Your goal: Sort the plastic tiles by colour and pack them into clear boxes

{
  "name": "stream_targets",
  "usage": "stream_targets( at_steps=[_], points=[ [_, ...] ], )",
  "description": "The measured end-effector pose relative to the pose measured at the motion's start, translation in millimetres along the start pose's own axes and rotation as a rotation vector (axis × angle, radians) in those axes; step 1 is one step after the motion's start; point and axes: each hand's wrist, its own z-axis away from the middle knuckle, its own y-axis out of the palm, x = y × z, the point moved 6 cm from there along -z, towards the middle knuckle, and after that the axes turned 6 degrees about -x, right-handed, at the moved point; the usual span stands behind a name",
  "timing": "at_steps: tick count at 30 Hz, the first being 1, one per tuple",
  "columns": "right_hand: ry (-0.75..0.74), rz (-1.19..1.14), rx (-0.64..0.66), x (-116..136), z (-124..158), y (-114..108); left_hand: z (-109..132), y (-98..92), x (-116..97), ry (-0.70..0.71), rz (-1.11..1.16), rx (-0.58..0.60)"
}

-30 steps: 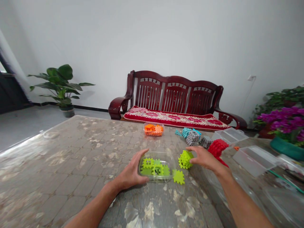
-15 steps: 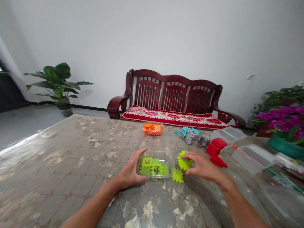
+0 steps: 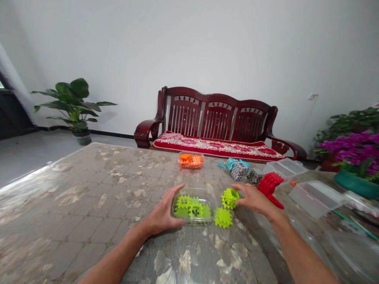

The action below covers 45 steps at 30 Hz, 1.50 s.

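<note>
My left hand [image 3: 166, 211] curves round the left side of a clear plastic container [image 3: 213, 197], thumb at its near edge and fingers at its far edge. Flat lime-green interlocking blocks [image 3: 192, 207] with toothed edges lie inside. To the right of the container, my right hand [image 3: 251, 199] has thumb and fingers closed about a clump of lime-green interlocking blocks [image 3: 229, 198]. One toothed green square block [image 3: 223, 218] lies flat just nearer to me, beside the container's right side.
Farther back stands a tub of orange blocks [image 3: 191, 161]. Blue and grey block clusters [image 3: 238, 169], a red block cluster [image 3: 270, 185] and a translucent box [image 3: 316, 197] sit to the right. A flowerpot [image 3: 355, 183] stands at the right edge, a wooden bench [image 3: 217, 114] behind the table.
My right hand has shifted slightly right and turned the green clump, which now shows a hollow side. More of the green square below shows. My left hand stays at the container.
</note>
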Motion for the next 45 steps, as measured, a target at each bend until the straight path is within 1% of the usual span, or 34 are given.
stream_targets(
  at_steps=[3,6,8,10,13,16,19,23,26,32,37,45],
  points=[
    [0.002,0.006,-0.034,3.3,0.6,-5.3,0.4,-0.5,-1.8,0.008,-0.003,-0.003],
    [-0.022,-0.012,-0.086,22.4,2.1,-17.5,0.7,-0.7,-2.9,0.011,-0.001,-0.004],
    [-0.07,-0.048,-0.087,46.5,3.7,-21.8,0.7,-0.4,-2.2,0.007,0.005,0.0],
    [-0.179,-0.086,-0.043,78.2,5.7,-19.2,0.8,0.2,-1.1,0.005,0.013,0.003],
    [-0.365,-0.076,0.027,122.2,7.9,-6.9,1.1,0.8,0.0,0.009,0.025,0.001],
    [-0.477,0.001,0.092,145.4,5.7,9.9,1.2,1.3,0.1,0.014,0.027,-0.003],
    [-0.529,0.052,0.141,151.6,0.7,22.4,0.9,1.4,-0.5,0.017,0.02,-0.004],
    [-0.563,0.102,0.158,151.9,-3.6,29.2,0.8,1.0,-1.3,0.015,0.017,-0.004],
    [-0.571,0.125,0.163,152.5,-3.6,30.0,0.9,0.8,-2.0,0.017,0.017,-0.005],
    [-0.539,0.151,0.161,153.1,-1.8,28.7,0.7,1.1,-1.3,0.015,0.016,-0.006],
    [-0.56,0.151,0.161,159.9,-0.2,28.7,0.8,1.6,-1.6,0.027,0.022,-0.002],
    [-0.449,0.146,0.184,164.9,-2.9,40.5,0.5,2.0,-0.1,0.041,0.019,-0.006]
  ],
)
